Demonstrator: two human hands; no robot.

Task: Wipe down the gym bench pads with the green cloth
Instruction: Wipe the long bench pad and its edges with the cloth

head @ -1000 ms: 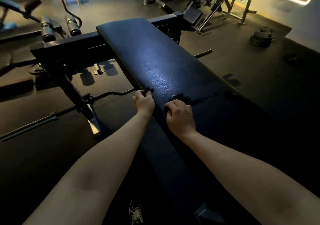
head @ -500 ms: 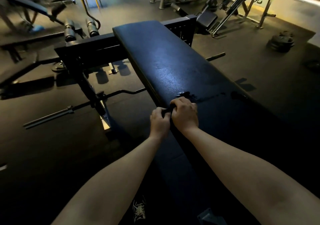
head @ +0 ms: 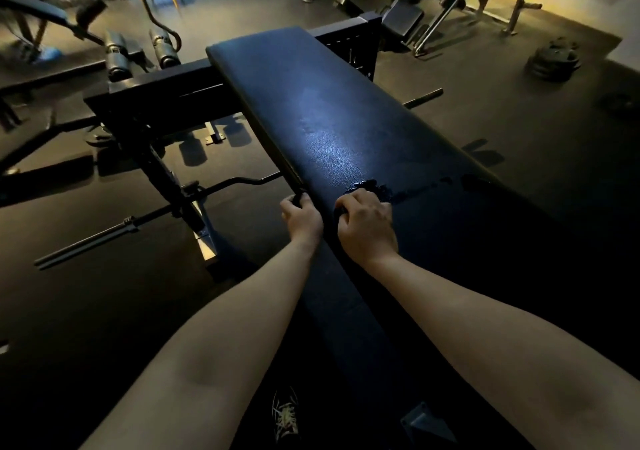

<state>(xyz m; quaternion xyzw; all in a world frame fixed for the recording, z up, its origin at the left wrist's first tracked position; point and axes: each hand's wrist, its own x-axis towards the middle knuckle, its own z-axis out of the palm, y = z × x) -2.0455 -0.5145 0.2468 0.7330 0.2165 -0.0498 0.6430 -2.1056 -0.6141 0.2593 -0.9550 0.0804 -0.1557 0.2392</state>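
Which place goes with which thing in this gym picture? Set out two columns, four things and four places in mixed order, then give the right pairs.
Things:
1. left hand
2. right hand
3. barbell
4. weight plates

Places:
A. stacked on the floor, far right
B. on top of the bench pad
C. at the pad's left edge
D. lying on the floor, left of the bench

Pairs: 1-C, 2-B, 3-D, 4-A

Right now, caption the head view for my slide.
Both hands, left and right, grip a dark cloth on the bench pad.
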